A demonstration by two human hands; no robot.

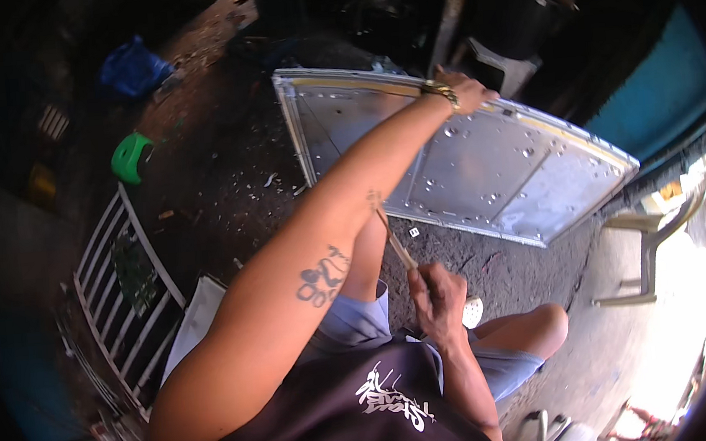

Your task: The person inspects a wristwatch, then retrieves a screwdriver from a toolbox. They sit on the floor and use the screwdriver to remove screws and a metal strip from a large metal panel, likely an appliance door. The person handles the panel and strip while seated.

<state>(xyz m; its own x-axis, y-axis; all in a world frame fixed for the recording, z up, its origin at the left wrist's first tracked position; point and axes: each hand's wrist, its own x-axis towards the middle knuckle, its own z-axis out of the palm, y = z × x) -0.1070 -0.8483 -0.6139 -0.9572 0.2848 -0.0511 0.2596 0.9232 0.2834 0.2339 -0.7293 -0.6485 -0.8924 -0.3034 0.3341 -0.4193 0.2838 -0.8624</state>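
A large silvery metal-framed panel (471,172), dotted with shiny specks, stands tilted on the ground in front of my knees. Reaching across it, my left hand (469,93) grips its far upper edge, a bracelet around the wrist. Some of those fingers are hidden behind the rim. Close to my lap, my right hand (441,298) is closed around a slim stick-like tool (403,252) with a pale lower part and a thin dark tip pointing up toward my left forearm. Its exact kind cannot be made out. The right hand is apart from the panel.
To the left lie a white slatted rack (129,295), a green plastic piece (131,158) and a blue bag (135,67). A pale plastic chair (649,245) stands at right, near a blue wall (661,80). A dark bucket (512,26) is behind the panel.
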